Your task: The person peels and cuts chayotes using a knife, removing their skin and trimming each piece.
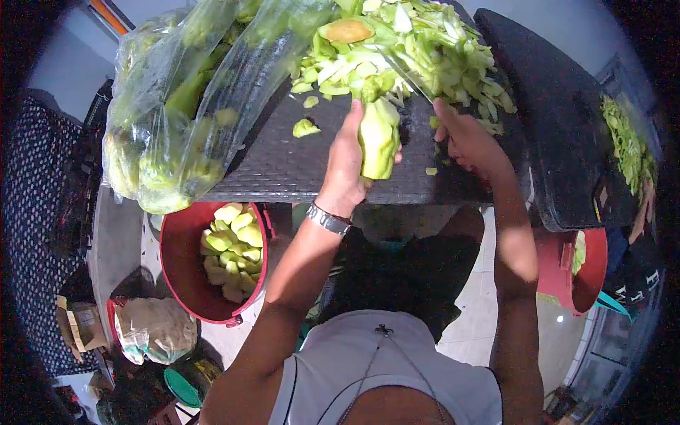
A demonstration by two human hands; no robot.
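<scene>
A partly peeled pale green vegetable (380,138) is in my left hand (347,156), held upright over the front edge of the dark woven table (283,166). My right hand (464,138) is closed round the handle end of a knife (409,76), whose blade points up and left over the peelings. Blade and vegetable are apart. A heap of green peelings (453,60) covers the back of the table, with a brownish-orange piece (346,30) on top. Small scraps lie left of the vegetable.
Clear plastic bags of green vegetables (163,134) hang over the table's left edge. Below, a red bucket (170,262) holds peeled pieces. A second dark table (559,134) stands at right, a red container (591,276) beneath it. A filled sack (156,327) sits lower left.
</scene>
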